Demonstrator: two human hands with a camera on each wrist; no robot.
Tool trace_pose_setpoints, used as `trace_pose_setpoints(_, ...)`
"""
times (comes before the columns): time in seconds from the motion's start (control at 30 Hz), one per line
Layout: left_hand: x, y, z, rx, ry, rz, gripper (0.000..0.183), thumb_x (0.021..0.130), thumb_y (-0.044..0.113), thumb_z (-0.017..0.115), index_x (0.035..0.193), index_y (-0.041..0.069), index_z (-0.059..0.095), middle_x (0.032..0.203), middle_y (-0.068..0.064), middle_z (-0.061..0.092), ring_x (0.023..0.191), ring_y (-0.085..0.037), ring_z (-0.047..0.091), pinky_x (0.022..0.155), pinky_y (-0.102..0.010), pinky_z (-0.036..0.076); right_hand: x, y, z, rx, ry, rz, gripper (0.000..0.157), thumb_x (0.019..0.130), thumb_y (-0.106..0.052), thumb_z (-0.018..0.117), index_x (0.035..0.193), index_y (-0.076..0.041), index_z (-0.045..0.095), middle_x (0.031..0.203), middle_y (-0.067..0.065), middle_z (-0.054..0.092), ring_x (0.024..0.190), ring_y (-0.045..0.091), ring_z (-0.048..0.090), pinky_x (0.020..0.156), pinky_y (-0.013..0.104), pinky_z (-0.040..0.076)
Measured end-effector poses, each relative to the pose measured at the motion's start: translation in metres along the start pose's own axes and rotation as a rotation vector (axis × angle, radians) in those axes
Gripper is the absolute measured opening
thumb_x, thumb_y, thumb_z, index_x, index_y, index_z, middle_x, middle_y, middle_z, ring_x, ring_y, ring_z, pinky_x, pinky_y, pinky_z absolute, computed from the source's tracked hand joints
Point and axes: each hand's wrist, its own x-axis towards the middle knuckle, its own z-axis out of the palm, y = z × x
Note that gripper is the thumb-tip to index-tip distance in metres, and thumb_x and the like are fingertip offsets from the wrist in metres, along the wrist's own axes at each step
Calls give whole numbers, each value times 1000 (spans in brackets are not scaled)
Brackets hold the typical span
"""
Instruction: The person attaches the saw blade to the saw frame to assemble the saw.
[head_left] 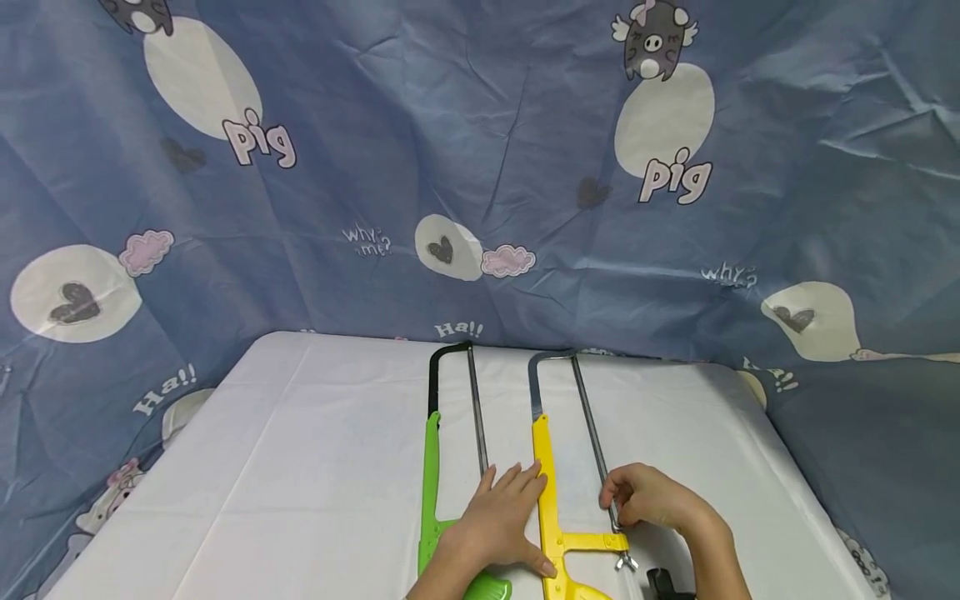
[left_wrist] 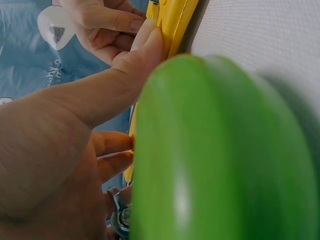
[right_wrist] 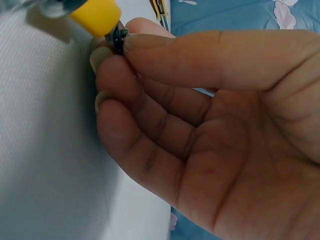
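Note:
A yellow hacksaw (head_left: 547,492) lies on the white table, its blade (head_left: 588,408) running along the right side. My left hand (head_left: 495,521) is spread beside it, fingertips on the yellow frame and thumb by the handle. In the left wrist view, the thumb touches the yellow part (left_wrist: 177,22). Thumb and fingers of my right hand (head_left: 648,496) pinch the blade's near end, just above the yellow cross arm (head_left: 592,542). The right wrist view shows the small dark blade end (right_wrist: 118,41) between the fingertips, close to the yellow arm.
Left of the yellow saw lies a green hacksaw (head_left: 430,467), partly under my left hand and forearm. Its handle (left_wrist: 200,140) fills much of the left wrist view. A wing nut (head_left: 627,562) and a black object (head_left: 660,581) are near the right forearm. Patterned blue cloth (head_left: 480,167) hangs behind.

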Motion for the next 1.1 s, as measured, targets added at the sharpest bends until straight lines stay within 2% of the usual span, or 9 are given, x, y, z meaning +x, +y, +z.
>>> trace_pose_setpoints(0.33,2,0,3,-4,-14,-7,115,57,69,83,152,22,40,164,3,30,150,-26,32,123,-57,20,-2,1,3,19,-9,22,34,62,13,55,92,1,65,66,2,52,59,14,44,55,26,38)
trace_pose_setpoints(0.73,1,0,0,4,-13,-3,115,59,70,82,153,22,38,165,4,29,151,-26,31,123,-57,21,1,-1,2,-20,7,44,33,63,13,56,91,-1,65,66,3,53,58,15,45,54,27,38)
trace_pose_setpoints(1.1,-1,1,-3,1,-10,-4,114,59,69,83,153,21,39,164,3,29,151,-27,31,123,-57,20,-1,-1,1,-23,1,20,34,63,13,54,92,0,65,66,3,53,57,15,44,54,27,38)
